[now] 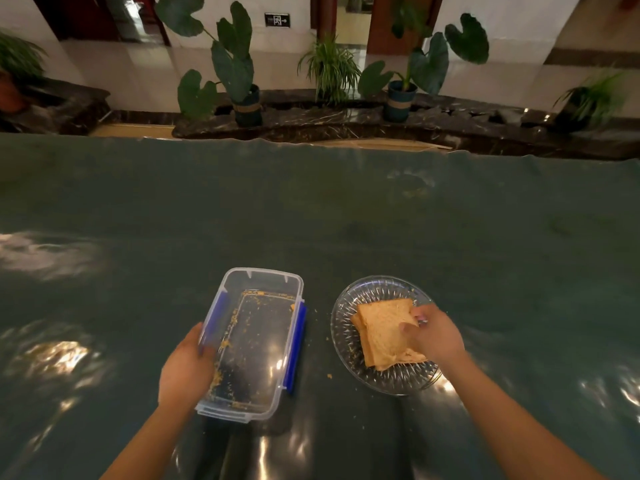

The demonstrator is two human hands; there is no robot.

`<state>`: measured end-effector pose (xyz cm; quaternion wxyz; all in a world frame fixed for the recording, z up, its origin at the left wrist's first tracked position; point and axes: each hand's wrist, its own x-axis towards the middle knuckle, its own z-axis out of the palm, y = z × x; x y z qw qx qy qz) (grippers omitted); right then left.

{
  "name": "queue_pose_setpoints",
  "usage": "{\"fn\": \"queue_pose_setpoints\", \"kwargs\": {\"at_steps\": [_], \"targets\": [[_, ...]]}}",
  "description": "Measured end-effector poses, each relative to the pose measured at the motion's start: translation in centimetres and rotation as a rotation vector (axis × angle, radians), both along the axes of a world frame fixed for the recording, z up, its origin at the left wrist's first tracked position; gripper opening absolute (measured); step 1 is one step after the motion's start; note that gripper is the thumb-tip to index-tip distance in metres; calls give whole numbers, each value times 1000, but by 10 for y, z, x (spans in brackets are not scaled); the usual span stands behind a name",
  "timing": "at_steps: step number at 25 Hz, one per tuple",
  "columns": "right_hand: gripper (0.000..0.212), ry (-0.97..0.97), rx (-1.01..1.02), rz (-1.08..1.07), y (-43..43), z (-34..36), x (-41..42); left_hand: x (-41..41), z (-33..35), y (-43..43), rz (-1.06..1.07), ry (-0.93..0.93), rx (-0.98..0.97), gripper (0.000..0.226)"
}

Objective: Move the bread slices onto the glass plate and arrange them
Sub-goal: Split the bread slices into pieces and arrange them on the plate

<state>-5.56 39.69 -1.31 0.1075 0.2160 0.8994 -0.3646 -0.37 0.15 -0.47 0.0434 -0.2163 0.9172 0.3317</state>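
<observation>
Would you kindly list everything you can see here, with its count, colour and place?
bread slices: a small stack, exact count unclear, golden brown, on the plate
glass plate: one, clear, right of the box
plastic box: one, clear with blue clips, holds only crumbs, left of the plate
crumbs: a few, tan, between box and plate
tablecloth: one, dark green, shiny
potted plants: several, green, on the ledge behind
left hand: grips the box's left wall
right hand: pinches the bread
</observation>
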Motion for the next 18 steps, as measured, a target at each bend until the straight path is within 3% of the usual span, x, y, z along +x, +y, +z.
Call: {"fn": "queue_pose_setpoints", "kwargs": {"at_steps": [3, 5, 8, 13, 18], "targets": [[39, 25, -16, 10, 5, -1, 6, 4, -1, 7, 21, -22, -20, 39], [35, 37, -38, -1, 6, 1, 9, 5, 3, 19, -3, -24, -134, 52], [34, 53, -52, 5, 6, 2, 12, 7, 18, 60, -188, 137, -274, 58], [35, 47, -32, 51, 10, 5, 14, 2, 40, 157, -453, 273, -39, 49], [34, 11, 20, 73, 11, 8, 13, -23, 13, 215, -481, -24, 206, 35]]}}
